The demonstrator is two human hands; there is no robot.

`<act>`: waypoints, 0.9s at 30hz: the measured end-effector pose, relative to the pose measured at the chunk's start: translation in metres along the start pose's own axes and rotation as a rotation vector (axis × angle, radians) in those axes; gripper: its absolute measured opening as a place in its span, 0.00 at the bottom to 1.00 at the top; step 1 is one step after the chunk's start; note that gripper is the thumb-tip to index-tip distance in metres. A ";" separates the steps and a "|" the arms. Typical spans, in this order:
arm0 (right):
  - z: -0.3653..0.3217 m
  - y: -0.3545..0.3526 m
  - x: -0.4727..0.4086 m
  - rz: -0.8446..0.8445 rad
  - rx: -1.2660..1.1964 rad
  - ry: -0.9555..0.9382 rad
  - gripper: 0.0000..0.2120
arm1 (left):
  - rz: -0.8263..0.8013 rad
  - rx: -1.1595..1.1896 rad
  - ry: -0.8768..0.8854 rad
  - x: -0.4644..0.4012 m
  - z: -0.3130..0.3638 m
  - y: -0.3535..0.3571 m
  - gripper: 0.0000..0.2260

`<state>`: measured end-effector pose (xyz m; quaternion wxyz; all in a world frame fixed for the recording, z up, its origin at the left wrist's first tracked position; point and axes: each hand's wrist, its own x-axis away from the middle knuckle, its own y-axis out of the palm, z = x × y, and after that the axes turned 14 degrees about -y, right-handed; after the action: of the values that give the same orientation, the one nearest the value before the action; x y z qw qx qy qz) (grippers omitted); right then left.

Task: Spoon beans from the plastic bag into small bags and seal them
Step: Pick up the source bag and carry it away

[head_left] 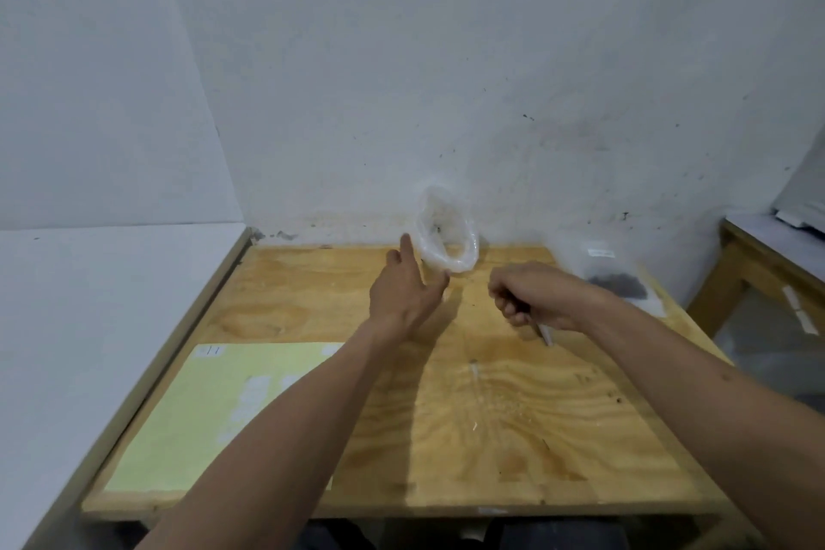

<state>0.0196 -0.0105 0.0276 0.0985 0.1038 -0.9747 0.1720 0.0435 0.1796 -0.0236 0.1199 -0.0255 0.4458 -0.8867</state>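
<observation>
A clear plastic bag (446, 232) stands upright with its mouth open at the back of the wooden table (513, 415), near the wall. My left hand (408, 286) is spread just left of and below it, thumb and fingers straight, thumb tip close to the bag's lower rim. My right hand (531, 297) is curled around a spoon (545, 333), whose pale handle end sticks out below the fist. A small clear bag holding dark beans (618, 281) lies flat at the back right of the table, behind my right wrist.
A pale yellow sheet (214, 415) covers the table's front left. A white surface (89, 326) adjoins the table on the left. Another wooden table (768, 255) stands to the right across a gap. White walls close the back.
</observation>
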 end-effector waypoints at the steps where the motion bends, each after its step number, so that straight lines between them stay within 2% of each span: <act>1: -0.002 -0.005 -0.003 -0.019 0.208 -0.024 0.07 | -0.014 0.056 -0.059 -0.007 0.010 0.001 0.41; 2: -0.004 -0.010 -0.006 -0.050 0.373 -0.033 0.07 | -0.029 0.117 -0.122 -0.016 0.019 0.000 0.42; 4: -0.009 -0.018 -0.010 -0.114 0.550 -0.021 0.07 | -0.059 0.189 -0.208 -0.035 0.034 0.002 0.41; 8: -0.019 -0.034 -0.017 -0.130 0.713 -0.012 0.14 | -0.081 0.316 -0.277 -0.061 0.045 0.005 0.30; 11: -0.017 -0.049 -0.016 -0.101 0.733 0.011 0.09 | -0.091 0.401 -0.289 -0.058 0.051 0.003 0.26; 14: -0.011 -0.069 -0.007 -0.070 0.715 0.070 0.10 | -0.151 0.462 -0.242 -0.044 0.060 0.001 0.26; 17: -0.008 -0.088 0.017 -0.061 0.716 0.110 0.12 | -0.242 0.606 -0.136 -0.024 0.077 -0.001 0.21; 22: 0.008 -0.123 0.080 0.066 0.639 0.167 0.15 | -0.426 0.679 0.045 0.032 0.129 0.002 0.16; 24: 0.020 -0.136 0.111 0.129 0.565 0.187 0.13 | -0.522 0.680 0.106 0.061 0.153 0.009 0.15; 27: 0.035 -0.150 0.167 0.181 0.579 0.214 0.05 | -0.698 0.688 0.158 0.107 0.186 0.024 0.14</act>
<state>-0.1107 -0.1886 0.0808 0.1513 0.0220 -0.8747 0.4600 -0.0278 -0.0055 0.0620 -0.2169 -0.0648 0.0999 -0.9689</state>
